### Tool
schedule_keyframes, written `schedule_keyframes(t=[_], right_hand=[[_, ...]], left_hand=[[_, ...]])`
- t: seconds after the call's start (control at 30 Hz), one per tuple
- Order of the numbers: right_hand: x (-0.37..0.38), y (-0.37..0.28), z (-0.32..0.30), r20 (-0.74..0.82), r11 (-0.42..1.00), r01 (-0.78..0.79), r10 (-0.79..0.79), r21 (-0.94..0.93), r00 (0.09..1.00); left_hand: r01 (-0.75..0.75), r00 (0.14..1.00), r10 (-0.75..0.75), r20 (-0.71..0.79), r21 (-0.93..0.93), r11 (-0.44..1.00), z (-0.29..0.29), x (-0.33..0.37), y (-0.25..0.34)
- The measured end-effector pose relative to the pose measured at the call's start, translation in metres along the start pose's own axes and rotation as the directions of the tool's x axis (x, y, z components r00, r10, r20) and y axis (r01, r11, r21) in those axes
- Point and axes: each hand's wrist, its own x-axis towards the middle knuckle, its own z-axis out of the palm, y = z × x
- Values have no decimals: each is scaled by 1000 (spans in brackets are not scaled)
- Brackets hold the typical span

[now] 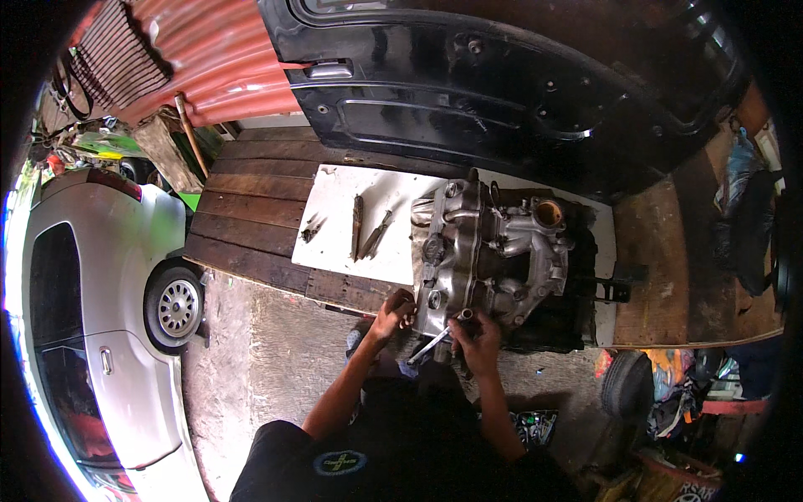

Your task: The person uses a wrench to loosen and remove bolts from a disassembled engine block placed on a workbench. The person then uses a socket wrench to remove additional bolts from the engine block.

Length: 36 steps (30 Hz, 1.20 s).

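Observation:
A grimy metal engine (520, 259) with a silver valve cover (456, 243) lies on the bench in front of me. My right hand (478, 341) is closed around a socket wrench (430, 346) at the engine's near edge. The wrench's shiny handle slants down to the left, and its round head shows above my fingers. Beside the cover's near left corner, my left hand (395, 315) has its fingers curled together. Whatever lies between those fingertips is too small to make out.
Two long, slim tools (358, 227) and a small pile of bolts (310, 230) rest on a white board (322, 197). Behind the bench leans a black vehicle door panel (418, 88). A silver car (125, 335) stands at left; a tyre (627, 383) sits below the bench's right end.

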Motion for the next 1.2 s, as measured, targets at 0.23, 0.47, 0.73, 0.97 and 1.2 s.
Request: schedule_keyframes(t=[0.23, 0.47, 0.73, 0.97, 1.2], right_hand=[[1, -5, -4, 32, 1000, 5, -5, -9, 999], [2, -1, -5, 52, 1000, 13, -12, -29, 999], [1, 0, 3, 45, 1000, -5, 4, 26, 999], [5, 4, -2, 6, 1000, 0, 0, -7, 1000], [2, 9, -2, 23, 997, 31, -32, 65, 999]], left_hand=[[-301, 953, 298, 52, 257, 918, 7, -7, 8], [359, 931, -249, 266, -559, 747, -2, -15, 25], [79, 997, -66, 47, -387, 919, -43, -24, -2], [-263, 961, 152, -232, -589, 764, -229, -139, 94], [-119, 992, 91, -84, -837, 533, -139, -108, 39]])
